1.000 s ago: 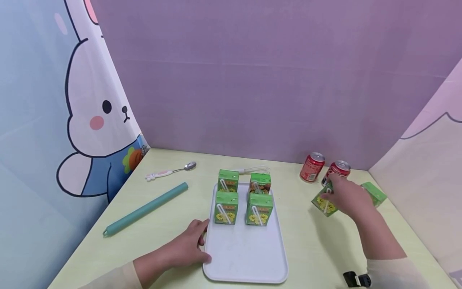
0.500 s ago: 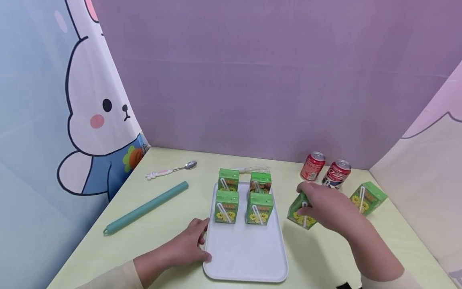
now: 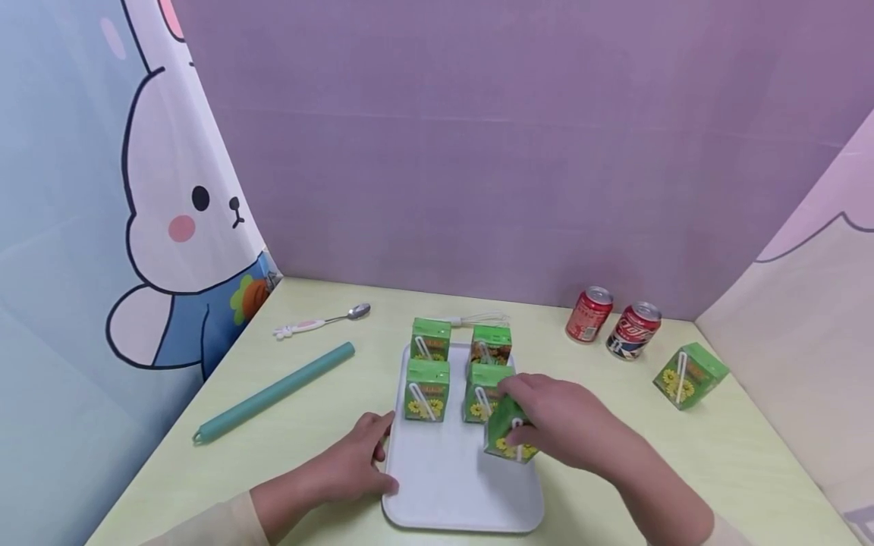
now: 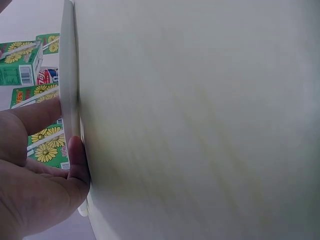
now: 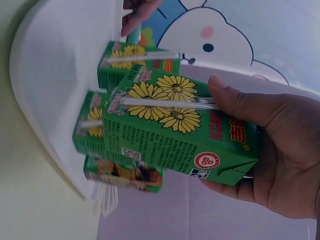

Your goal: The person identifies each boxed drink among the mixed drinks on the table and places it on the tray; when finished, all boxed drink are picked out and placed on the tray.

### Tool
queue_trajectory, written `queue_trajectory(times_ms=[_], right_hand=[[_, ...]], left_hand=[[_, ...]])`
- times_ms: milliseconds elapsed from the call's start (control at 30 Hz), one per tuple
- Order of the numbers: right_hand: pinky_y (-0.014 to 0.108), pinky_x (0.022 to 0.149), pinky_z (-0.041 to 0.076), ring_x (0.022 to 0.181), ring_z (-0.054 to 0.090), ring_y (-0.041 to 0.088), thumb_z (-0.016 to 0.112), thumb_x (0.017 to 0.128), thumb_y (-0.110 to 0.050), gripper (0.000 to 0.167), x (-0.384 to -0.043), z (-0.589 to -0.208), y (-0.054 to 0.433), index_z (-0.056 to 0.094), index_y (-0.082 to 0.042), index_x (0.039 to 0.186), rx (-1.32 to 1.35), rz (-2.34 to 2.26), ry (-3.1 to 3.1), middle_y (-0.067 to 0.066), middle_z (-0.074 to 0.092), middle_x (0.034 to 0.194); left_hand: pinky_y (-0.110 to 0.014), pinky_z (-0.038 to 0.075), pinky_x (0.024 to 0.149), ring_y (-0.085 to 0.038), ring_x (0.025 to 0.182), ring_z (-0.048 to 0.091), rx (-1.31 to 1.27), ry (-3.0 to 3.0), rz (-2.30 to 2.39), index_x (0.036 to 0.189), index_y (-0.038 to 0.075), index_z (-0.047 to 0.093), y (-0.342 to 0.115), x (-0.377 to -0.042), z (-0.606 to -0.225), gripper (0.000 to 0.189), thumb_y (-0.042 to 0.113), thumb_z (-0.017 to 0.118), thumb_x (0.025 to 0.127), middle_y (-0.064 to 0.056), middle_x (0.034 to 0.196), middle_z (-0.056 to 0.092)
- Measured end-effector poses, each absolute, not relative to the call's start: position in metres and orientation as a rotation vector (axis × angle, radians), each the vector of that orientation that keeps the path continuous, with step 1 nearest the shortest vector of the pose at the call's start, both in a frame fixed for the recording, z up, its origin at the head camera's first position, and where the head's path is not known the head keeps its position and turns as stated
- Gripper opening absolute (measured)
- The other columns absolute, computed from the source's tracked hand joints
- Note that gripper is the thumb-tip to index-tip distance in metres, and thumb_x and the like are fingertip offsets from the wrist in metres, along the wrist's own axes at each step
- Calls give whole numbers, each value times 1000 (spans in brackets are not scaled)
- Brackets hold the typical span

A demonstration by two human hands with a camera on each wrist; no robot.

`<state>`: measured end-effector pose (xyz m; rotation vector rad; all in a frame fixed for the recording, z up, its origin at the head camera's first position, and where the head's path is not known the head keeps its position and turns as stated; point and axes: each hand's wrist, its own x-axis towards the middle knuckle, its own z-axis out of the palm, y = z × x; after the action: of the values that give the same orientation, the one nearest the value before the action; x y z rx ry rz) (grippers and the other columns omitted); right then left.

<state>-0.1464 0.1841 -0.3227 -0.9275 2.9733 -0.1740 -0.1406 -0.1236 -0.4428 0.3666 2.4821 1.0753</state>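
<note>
My right hand (image 3: 563,421) grips a green juice box (image 5: 165,125) by its top end, tilted, over the front right part of the white tray (image 3: 451,493). Its straw side with yellow flowers shows in the right wrist view. Behind it, partly hidden, stands one carton (image 3: 480,390) on the tray; another carton (image 3: 426,390) is to its left. Two more, a back left box (image 3: 430,341) and a back right box (image 3: 492,345), stand behind these. My left hand (image 3: 351,462) holds the tray's left edge, fingers at the rim (image 4: 70,75).
Two red cans, a left one (image 3: 589,315) and a right one (image 3: 633,331), stand at the back right near a single juice box (image 3: 691,375). On the left lie a teal rod (image 3: 273,394) and a spoon (image 3: 324,322). A whisk (image 3: 471,319) lies behind the tray.
My right hand has carried the juice box leftward from beside the cans to above the tray. The left hand and the cartons on the tray stay where they were.
</note>
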Motion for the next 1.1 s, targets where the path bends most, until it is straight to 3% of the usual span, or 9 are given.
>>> queue_trajectory(times_ms=[633, 1100], right_hand=[[35, 86, 52, 105, 61, 9, 75, 81, -48, 58, -151, -353, 108, 58, -24, 130, -1227, -31, 2851, -9, 63, 115], [36, 96, 49, 120, 56, 14, 74, 81, -50, 69, -157, -371, 85, 50, -20, 138, -1147, -216, 2817, -3, 59, 130]], left_hand=[[-23, 41, 67, -15, 88, 47, 394, 2472, 1102, 155, 1, 21, -125, -141, -444, 106, 25, 85, 74, -6, 112, 39], [-22, 42, 69, -14, 88, 47, 440, 2472, 1110, 155, 0, 20, -127, -141, -444, 105, 26, 84, 75, -6, 116, 39]])
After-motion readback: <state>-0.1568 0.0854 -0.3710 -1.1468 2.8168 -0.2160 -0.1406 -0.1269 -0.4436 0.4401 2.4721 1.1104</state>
